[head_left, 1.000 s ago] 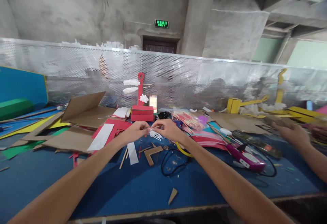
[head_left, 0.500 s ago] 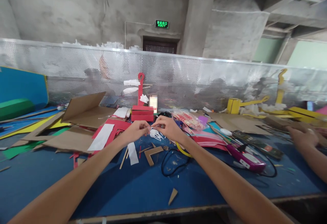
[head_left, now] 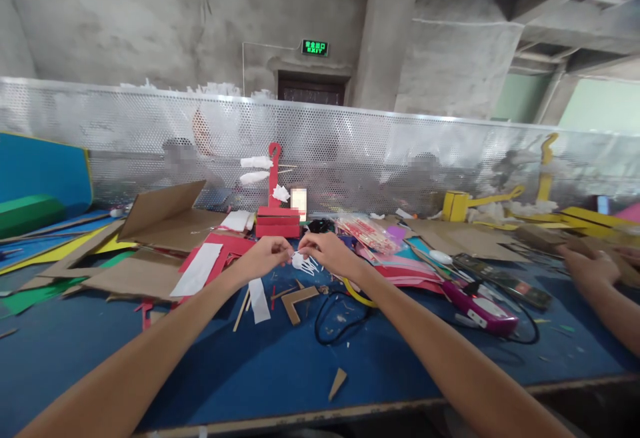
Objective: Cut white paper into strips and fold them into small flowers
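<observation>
My left hand (head_left: 270, 255) and my right hand (head_left: 327, 253) face each other over the middle of the table, a small gap between their fingertips. Both are closed in a pinch; whatever they hold is too small to make out. Just below the fingertips are white paper strips (head_left: 306, 263), partly hidden by my right hand. A red cardboard box (head_left: 278, 222) with a hooked red upright (head_left: 273, 178) stands beyond my hands; white paper pieces on thin sticks are attached to the upright. An L-shaped cardboard piece (head_left: 295, 306) and a white paper strip (head_left: 259, 301) lie nearer me.
Brown cardboard (head_left: 160, 225) and red sheets lie left. A bag of sticks (head_left: 367, 233), a purple device (head_left: 480, 310) and a black cable (head_left: 320, 331) are right. Another person's hand (head_left: 593, 268) is at far right. A perforated metal panel (head_left: 350, 158) closes the back.
My fingertips, close together before, are now slightly farther apart. The white strips and the things on the table stay in place; the view has shifted a little.
</observation>
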`<action>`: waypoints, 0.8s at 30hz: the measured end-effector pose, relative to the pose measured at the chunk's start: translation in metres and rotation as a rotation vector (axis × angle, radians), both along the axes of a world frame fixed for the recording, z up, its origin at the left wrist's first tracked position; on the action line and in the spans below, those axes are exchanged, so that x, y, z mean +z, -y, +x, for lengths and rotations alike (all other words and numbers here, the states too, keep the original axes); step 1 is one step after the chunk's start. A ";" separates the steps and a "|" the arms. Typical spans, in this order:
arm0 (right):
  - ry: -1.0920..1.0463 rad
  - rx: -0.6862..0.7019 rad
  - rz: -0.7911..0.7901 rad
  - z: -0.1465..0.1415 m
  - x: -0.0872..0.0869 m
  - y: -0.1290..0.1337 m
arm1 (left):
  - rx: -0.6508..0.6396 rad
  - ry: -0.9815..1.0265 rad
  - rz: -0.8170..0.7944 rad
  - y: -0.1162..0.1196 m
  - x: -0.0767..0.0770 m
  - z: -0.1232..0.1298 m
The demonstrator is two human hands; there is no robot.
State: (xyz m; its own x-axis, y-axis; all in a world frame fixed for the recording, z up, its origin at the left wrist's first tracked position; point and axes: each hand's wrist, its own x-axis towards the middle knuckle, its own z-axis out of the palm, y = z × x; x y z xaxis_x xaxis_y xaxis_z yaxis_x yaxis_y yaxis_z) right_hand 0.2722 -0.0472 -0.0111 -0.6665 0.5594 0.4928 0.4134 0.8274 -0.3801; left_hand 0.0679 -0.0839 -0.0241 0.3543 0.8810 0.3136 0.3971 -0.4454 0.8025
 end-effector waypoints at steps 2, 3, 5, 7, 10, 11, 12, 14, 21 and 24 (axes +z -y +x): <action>-0.045 -0.013 -0.016 0.000 -0.001 -0.001 | 0.013 0.000 -0.006 -0.001 -0.001 -0.001; -0.064 -0.024 -0.021 0.000 -0.002 -0.002 | 0.015 0.001 -0.007 -0.002 -0.001 -0.001; -0.073 -0.051 -0.014 0.000 -0.002 -0.004 | 0.010 0.003 -0.005 -0.004 -0.002 -0.003; -0.051 -0.071 0.009 0.001 -0.002 -0.006 | 0.006 0.000 -0.003 -0.005 -0.003 -0.003; -0.006 -0.067 0.037 0.001 -0.002 -0.007 | 0.005 -0.011 0.001 -0.006 -0.003 -0.003; 0.006 -0.063 0.041 0.001 -0.002 -0.008 | 0.005 -0.015 0.004 -0.005 -0.003 -0.003; 0.017 -0.062 0.043 0.002 -0.003 -0.008 | 0.004 -0.019 0.009 -0.005 -0.003 -0.003; 0.042 -0.060 0.046 0.002 -0.002 -0.008 | 0.004 -0.028 0.016 -0.004 -0.003 -0.003; 0.080 0.044 0.075 0.003 0.002 -0.001 | -0.003 -0.069 0.004 -0.005 -0.005 -0.006; 0.108 0.081 0.107 0.002 0.001 0.000 | -0.006 -0.090 0.000 -0.005 -0.006 -0.005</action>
State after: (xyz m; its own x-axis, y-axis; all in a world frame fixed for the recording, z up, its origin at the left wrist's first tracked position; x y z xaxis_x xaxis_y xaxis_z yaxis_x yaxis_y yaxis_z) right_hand 0.2746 -0.0474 -0.0103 -0.7599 0.4495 0.4695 0.3772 0.8932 -0.2447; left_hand 0.0626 -0.0794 -0.0300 0.3867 0.8786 0.2803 0.4650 -0.4482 0.7634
